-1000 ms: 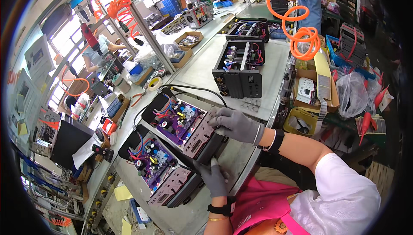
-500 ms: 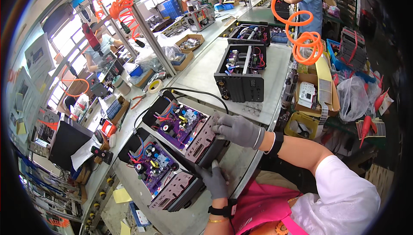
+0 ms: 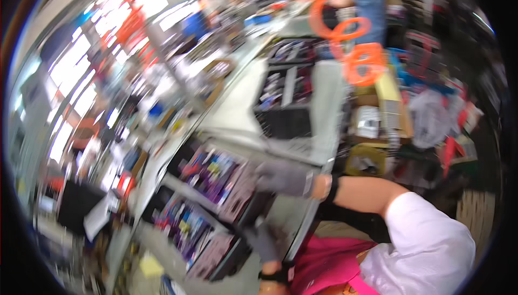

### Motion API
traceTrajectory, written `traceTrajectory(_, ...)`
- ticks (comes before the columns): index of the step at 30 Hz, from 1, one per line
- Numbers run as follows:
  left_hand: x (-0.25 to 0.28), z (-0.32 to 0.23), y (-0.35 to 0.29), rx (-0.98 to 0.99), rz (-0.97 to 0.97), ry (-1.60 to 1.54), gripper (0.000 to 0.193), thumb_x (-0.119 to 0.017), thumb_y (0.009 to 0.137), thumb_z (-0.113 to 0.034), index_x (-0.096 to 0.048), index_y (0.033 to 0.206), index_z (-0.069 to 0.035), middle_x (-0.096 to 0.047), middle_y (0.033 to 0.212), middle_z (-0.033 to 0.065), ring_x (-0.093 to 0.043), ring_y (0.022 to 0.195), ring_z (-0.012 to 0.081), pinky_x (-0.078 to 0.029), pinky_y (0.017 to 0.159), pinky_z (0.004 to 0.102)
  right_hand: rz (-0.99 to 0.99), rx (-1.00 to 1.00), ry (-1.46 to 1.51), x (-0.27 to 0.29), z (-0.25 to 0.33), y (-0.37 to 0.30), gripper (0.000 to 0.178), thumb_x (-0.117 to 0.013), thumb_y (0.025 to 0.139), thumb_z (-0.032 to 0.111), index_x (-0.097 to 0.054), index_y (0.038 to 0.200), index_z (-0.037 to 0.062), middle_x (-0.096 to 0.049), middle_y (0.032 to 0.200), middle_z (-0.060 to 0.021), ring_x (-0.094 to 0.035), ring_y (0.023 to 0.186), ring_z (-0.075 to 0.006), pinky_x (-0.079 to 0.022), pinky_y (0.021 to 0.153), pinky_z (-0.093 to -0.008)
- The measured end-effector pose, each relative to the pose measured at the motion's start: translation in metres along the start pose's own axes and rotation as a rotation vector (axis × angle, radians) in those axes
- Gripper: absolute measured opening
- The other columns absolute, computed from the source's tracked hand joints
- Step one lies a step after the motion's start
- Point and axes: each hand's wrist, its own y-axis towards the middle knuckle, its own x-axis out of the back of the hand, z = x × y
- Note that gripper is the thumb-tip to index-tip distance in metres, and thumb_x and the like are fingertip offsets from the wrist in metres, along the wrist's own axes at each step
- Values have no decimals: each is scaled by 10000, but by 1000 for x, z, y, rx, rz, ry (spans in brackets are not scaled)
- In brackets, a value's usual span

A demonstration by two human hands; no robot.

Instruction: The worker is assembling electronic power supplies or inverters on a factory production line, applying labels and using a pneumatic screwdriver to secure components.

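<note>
Head view, badly smeared by motion, so fine detail is lost. Nearest the lower edge lie a pink garment [image 3: 329,265] and a white sleeve [image 3: 431,246]. From the bottom centre the left hand [image 3: 263,239], in a grey glove with a dark wrist strap, reaches up to the near corner of the nearer open chassis [image 3: 197,235], a dark tray with a purple circuit board inside; it seems to touch the chassis edge, but whether its fingers are clenched on it or released cannot be told through the blur. Just beyond, the right hand [image 3: 284,180], also grey-gloved with a black band at the wrist, rests on the right-hand edge of the second open chassis [image 3: 216,179], which lies just beside the first and holds another purple board; its fingers look laid flat on the rim, though a true grasp cannot be told. Both units sit on the pale grey worktop [image 3: 237,114]. Farther along it stands a black open case [image 3: 288,98]. Beyond that hangs a coiled orange hose [image 3: 350,41], and behind it a person in a blue shirt [image 3: 369,3] stands at the far end.
</note>
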Motion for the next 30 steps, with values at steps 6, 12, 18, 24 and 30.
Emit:
traceTrajectory(6,-9,-31,-26,116,31,-13,636,-585,899,-238,-259,1431,-111,-478,618,32,-430,432,119,-333,345,253,-98,4,-58,-7,-9,2,243,-556,851,260,-596,942,38,-601,879,-160,-605,818,-341,-483,713,-415)
traceTrajectory(12,-12,-27,-23,84,79,-17,591,-574,891,-255,-297,1401,-141,-475,617,32,-435,427,122,-316,343,249,-61,-144,8,-1,-5,5,246,-554,838,250,-587,930,24,-601,943,-174,-593,870,-349,-469,744,-432)
traceTrajectory(18,-7,-37,-33,107,241,-74,493,-585,889,-291,-396,1328,-172,-469,625,18,-421,424,111,-310,353,233,-348,90,-162,13,-15,1,876,-754,670,499,-434,1366,74,-509,1267,-231,-457,1198,-403,-344,1033,-479)
traceTrajectory(24,-8,-42,-50,231,468,-115,464,-563,909,-290,-399,1327,-175,-491,661,21,-427,438,107,-315,361,228,-3,-329,204,7,-26,7,773,-738,714,434,-461,1317,37,-554,1228,-220,-509,1175,-354,-408,981,-432)
traceTrajectory(30,-7,-37,-52,332,645,-183,435,-541,928,-288,-403,1326,-178,-514,698,24,-434,452,103,-319,368,224,-60,-268,175,3,-25,8,685,-756,706,418,-528,1193,-6,-593,1117,-202,-556,1075,-350,-450,906,-422)
